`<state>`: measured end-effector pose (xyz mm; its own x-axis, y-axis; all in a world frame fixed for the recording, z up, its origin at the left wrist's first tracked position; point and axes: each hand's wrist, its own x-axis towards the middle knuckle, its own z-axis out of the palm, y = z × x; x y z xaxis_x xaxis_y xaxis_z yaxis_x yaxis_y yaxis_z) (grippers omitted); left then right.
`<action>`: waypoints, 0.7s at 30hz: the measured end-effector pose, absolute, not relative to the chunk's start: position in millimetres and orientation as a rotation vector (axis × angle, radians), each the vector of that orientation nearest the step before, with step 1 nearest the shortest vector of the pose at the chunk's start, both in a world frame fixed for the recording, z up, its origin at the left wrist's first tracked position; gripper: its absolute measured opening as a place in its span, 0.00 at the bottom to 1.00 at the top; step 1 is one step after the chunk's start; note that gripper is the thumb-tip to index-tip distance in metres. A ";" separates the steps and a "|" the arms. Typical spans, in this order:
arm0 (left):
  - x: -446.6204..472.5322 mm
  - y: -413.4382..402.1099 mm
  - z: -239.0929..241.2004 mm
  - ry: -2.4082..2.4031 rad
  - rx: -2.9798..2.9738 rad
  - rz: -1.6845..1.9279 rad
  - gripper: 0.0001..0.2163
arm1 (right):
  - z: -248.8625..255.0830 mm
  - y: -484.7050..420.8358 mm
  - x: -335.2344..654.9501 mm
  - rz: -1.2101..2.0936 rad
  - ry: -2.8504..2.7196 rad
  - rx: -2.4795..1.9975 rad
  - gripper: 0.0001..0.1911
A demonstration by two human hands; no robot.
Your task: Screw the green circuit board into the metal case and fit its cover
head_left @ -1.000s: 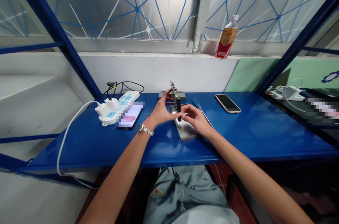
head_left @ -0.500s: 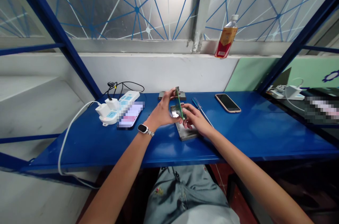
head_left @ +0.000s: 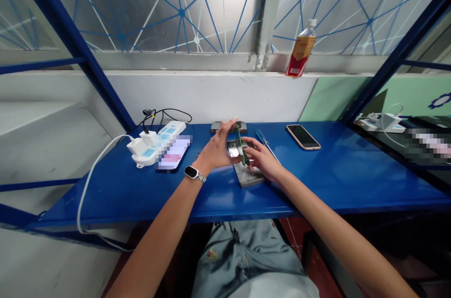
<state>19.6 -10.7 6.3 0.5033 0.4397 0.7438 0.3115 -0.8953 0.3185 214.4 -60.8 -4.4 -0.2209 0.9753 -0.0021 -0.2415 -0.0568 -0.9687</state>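
Between my two hands a green circuit board (head_left: 241, 148) is held up on edge, seen almost edge-on. My left hand (head_left: 217, 148) grips its left side, thumb low and fingers at the top. On the right side, my right hand (head_left: 262, 159) is closed on the board with its fingertips. Below them a grey metal plate or casing (head_left: 249, 179) lies on the blue table, partly covered by the hands. Behind, a second grey metal piece (head_left: 215, 127) rests near the wall. A screwdriver (head_left: 262, 138) with a blue handle lies beside my right hand.
To the left are a white power strip (head_left: 169, 133) with plugs and cables, and a lit phone (head_left: 174, 153). A dark-screened phone (head_left: 303, 137) lies at the right on the blue table (head_left: 345, 171). A drink bottle (head_left: 301, 49) stands on the ledge behind.
The circuit board has turned and dropped slightly between my hands, its near end now lower. My fingers have shifted a little along it; the metal casing stays put.
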 end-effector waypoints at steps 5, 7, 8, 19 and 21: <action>21.7 -10.0 3.2 0.517 2.568 1.503 0.52 | -3.8 -57.9 218.4 1.682 -0.974 -0.850 0.35; 23.1 -10.4 1.4 0.490 2.553 1.505 0.54 | -3.6 -56.3 220.3 1.762 -0.897 -0.807 0.31; 23.5 -10.4 0.5 0.496 2.549 1.488 0.54 | -3.4 -55.6 221.1 1.789 -0.868 -0.786 0.29; 16.6 1.9 0.1 0.711 2.070 1.145 0.29 | 2.5 -48.7 231.6 1.401 -0.792 -0.799 0.27; 11.6 4.5 2.3 0.768 1.822 0.956 0.22 | 3.3 -48.9 233.3 1.316 -0.822 -0.807 0.27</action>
